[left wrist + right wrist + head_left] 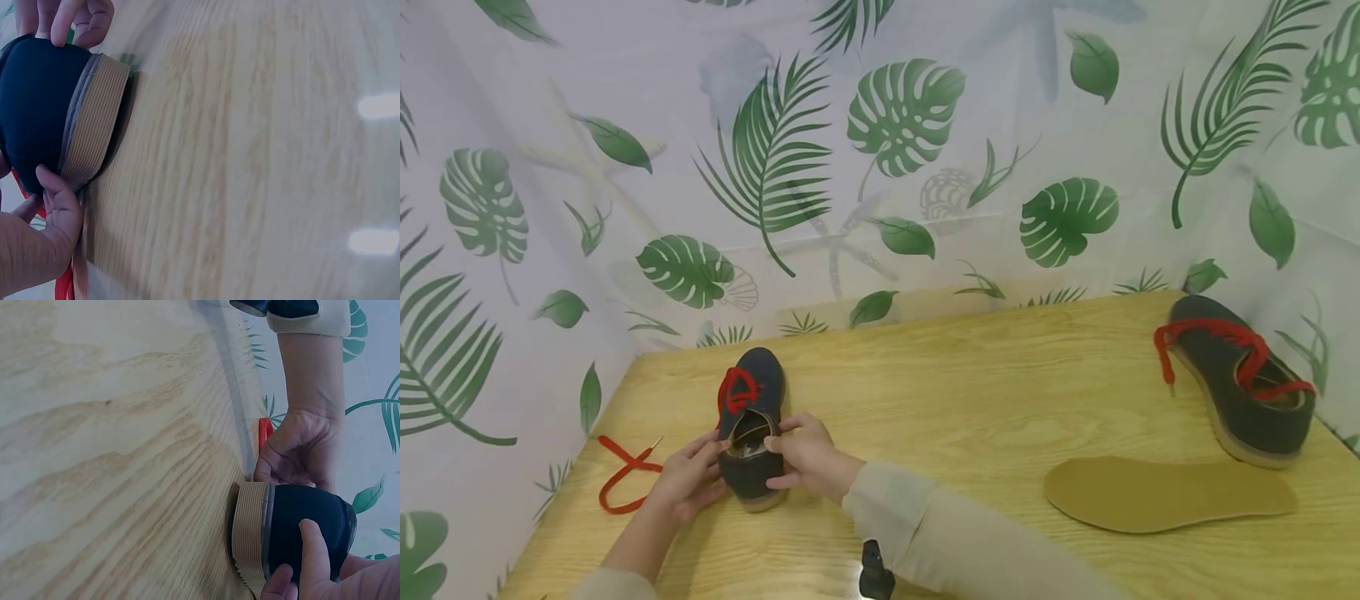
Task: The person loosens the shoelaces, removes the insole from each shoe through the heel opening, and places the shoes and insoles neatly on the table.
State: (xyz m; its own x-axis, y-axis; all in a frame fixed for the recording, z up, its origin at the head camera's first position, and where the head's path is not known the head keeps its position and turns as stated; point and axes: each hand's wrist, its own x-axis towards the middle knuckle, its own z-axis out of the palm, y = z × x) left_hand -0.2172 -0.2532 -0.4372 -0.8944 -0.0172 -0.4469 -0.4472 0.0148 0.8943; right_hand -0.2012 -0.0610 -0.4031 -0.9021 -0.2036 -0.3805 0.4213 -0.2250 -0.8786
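A dark navy shoe with a red lace and a tan sole stands on the wooden table, toe toward the back wall, its heel nearest me. At the left side of its opening, my left hand grips the collar and heel. From the right, my right hand holds the opposite side, thumb at the rim of the opening. Both wrist views show the rounded heel between the two hands, with the ribbed sole edge near the tabletop. Much of the shoe's inside is hidden.
A loose red shoelace lies looped left of the shoe. Far right stands a second navy shoe with its red lace hanging loose. A tan insole lies flat before it. Leaf-patterned cloth borders the wooden table.
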